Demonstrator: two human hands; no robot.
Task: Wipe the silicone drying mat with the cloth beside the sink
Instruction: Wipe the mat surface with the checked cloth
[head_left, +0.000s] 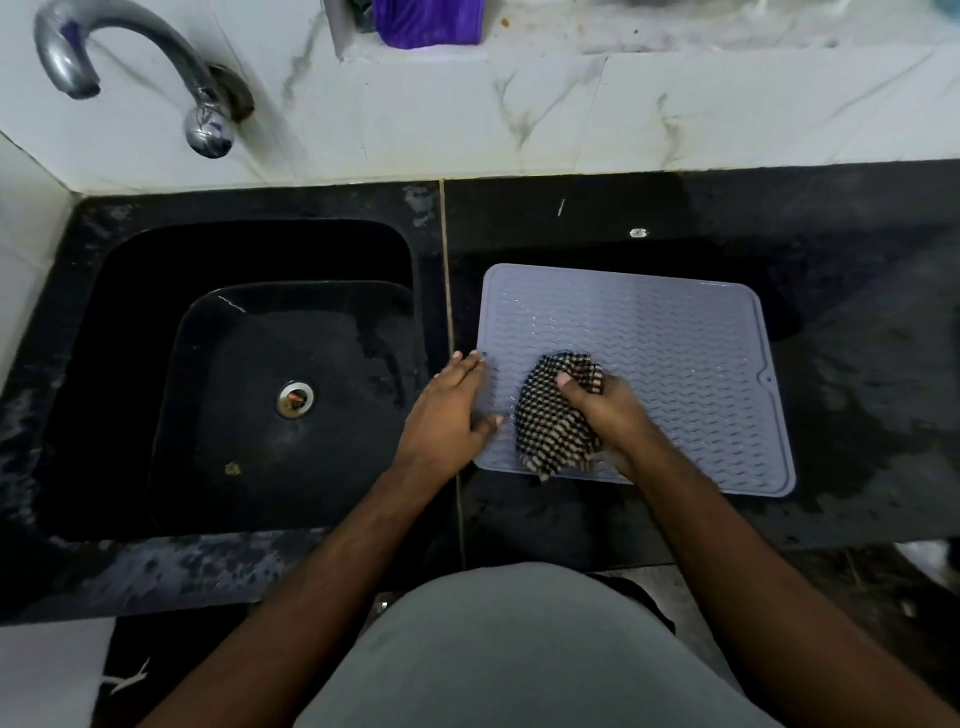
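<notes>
- Head view: a grey silicone drying mat (675, 353) with wavy ridges lies flat on the black stone counter (857, 415), just to the right of the black sink (130, 364).
- The right hand (605, 415) grips a bunched black-and-white checked cloth (553, 415), fingers curled round it and thumb on top; the cloth sits on the mat's near-left part, and its lower end reaches the mat's near edge.
- The left hand (449, 413) lies flat with straight fingers, pressing on the mat's left edge; the fingertips and thumb rest on the mat while the palm sits over the counter seam beside the sink.
- A round metal drain (294, 399) shows in the sink's floor.
- A curved chrome tap (130, 62) stands out from the white marble-patterned wall (571, 114) above the sink.
- A purple object (428, 23) sits on the ledge at the top; what it is cannot be told.
</notes>
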